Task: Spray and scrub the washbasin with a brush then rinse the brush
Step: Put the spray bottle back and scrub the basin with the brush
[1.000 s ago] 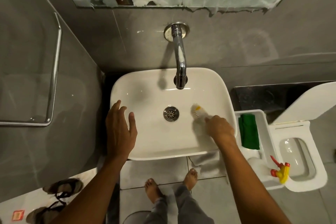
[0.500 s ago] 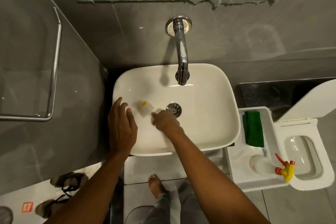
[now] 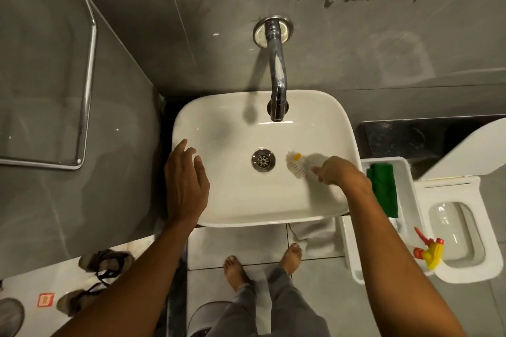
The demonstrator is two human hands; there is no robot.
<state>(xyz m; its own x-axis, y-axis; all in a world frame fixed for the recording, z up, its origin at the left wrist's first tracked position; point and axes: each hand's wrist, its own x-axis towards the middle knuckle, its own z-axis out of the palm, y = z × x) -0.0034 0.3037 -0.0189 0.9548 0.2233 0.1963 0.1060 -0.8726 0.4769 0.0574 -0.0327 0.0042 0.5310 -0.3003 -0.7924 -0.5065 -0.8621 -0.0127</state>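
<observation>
I see a dim, warm picture, with light from above that puts a soft shadow of the tap point(image 3: 277, 74) on the wall and in the washbasin point(image 3: 232, 128). The brush point(image 3: 297, 165) and right hand point(image 3: 338, 174) are blurred by motion, the grey tiles show weak glare, and straight lines bend near the edges.

a green cloth point(image 3: 382, 189) lies in a white caddy point(image 3: 349, 249) beside an open toilet point(image 3: 465, 230). sandals point(image 3: 101, 262) sit on the floor left, below a chrome rail point(image 3: 87, 85).
</observation>
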